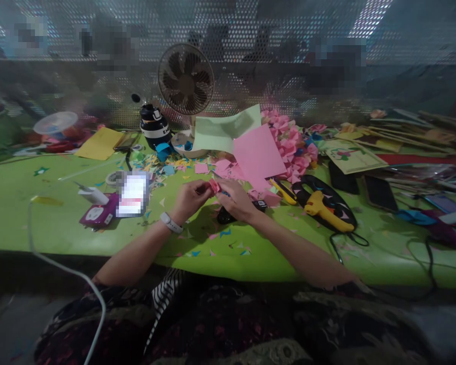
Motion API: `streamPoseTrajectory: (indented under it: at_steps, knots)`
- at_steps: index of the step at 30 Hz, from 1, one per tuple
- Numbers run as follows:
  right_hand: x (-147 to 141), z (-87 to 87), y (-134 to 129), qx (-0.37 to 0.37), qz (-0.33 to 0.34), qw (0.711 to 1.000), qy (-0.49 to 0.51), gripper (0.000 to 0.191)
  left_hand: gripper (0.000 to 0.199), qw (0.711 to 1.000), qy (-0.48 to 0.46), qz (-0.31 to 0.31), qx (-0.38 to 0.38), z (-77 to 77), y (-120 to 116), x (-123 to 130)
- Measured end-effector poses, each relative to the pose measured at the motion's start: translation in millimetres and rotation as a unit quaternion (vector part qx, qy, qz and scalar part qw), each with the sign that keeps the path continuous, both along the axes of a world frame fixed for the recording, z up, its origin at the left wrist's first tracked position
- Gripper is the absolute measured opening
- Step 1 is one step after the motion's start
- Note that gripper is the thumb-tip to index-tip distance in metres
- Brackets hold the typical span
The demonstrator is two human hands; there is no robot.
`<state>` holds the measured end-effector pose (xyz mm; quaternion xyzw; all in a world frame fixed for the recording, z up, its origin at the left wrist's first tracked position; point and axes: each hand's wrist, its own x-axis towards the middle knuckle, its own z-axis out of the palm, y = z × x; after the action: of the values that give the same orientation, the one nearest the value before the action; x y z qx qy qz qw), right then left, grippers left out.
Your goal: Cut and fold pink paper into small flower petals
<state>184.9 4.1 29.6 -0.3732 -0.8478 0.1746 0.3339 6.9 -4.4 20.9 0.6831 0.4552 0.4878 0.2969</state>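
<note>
A small pink paper piece is held between my two hands above the green table. My left hand, with a white watch on its wrist, pinches it from the left. From the right, my right hand closes its fingers on the same piece. Below my right hand lies a black object, partly covered by the hand. Just behind the hands are a pink sheet and a light green sheet, beside a heap of folded pink paper.
A yellow glue gun, a yellow cutter and dark phones lie right. A lit phone and purple power socket are left. Behind stand a fan and a bottle. Paper scraps dot the green table.
</note>
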Motion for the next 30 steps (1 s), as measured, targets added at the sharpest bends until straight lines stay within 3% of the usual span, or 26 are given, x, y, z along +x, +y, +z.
streamPoseTrajectory:
  at_steps: [4, 9, 15, 20, 26, 30]
  knots:
    - [3, 7.0, 1, -0.063, -0.055, 0.994, 0.066, 0.030, 0.020, 0.999, -0.008, -0.029, -0.016, 3.9, -3, 0]
    - [3, 1.7, 8, -0.083, -0.091, 0.983, 0.137, 0.018, 0.016, 0.999, 0.009, -0.007, -0.030, 3.6, 0, -2]
    - [5, -7.9, 18, -0.158, -0.092, 0.961, 0.207, 0.020, 0.021, 0.996, -0.064, -0.001, -0.058, 4.0, 2, 0]
    - [8, -10.7, 22, -0.144, -0.083, 0.964, 0.207, 0.019, 0.026, 0.998, -0.058, 0.007, -0.036, 5.9, 0, 1]
    - [8, -6.7, 22, -0.263, -0.058, 0.922, 0.279, 0.020, 0.025, 0.998, -0.059, 0.002, 0.001, 6.7, 0, -2]
    - [6, -6.2, 22, -0.281, -0.056, 0.908, 0.305, 0.018, 0.024, 0.998, -0.045, 0.003, 0.035, 8.0, -3, 0]
